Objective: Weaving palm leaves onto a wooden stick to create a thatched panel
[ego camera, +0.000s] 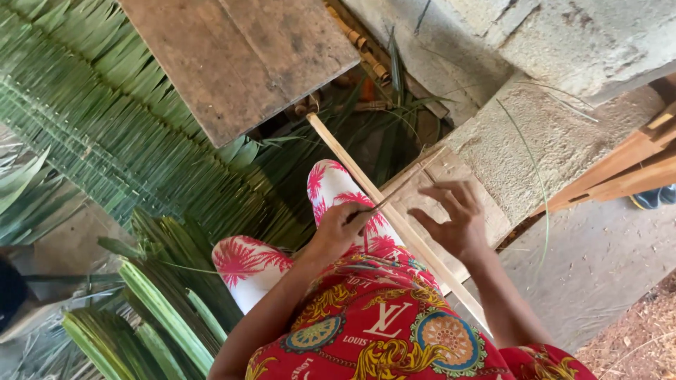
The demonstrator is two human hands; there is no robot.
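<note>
Left fingers: the left hand (339, 230) curls its fingers tight, pinching the near end of a thin splinter-like sliver (410, 180).
Sliver: thin and pale, it slants up and away from the left hand, crossing over the long pale stick (366, 184).
Right fingers: the right hand (456, 219) is loosely spread, the fingers bent and apart, holding nothing; it hovers just on the far side of the long pale stick from the left hand.
Long pale stick: it runs diagonally from under the wooden board (239, 60) down between the two hands and past the right forearm; whether either hand touches it, I cannot tell.
Knees: white cloth with pink palm print (255, 262), directly below the stick and the left hand.
Dress: red patterned cloth (384, 320), nearer the camera than the stick.
Woven leaf panel (105, 127): flat rows of green leaf strips, well left of the stick, partly under the wooden board.
Loose folded leaves (158, 306): a bundle left of the stick, beside the knees.
Concrete block (556, 137): grey and rough, just right of the stick, beyond the right hand.
</note>
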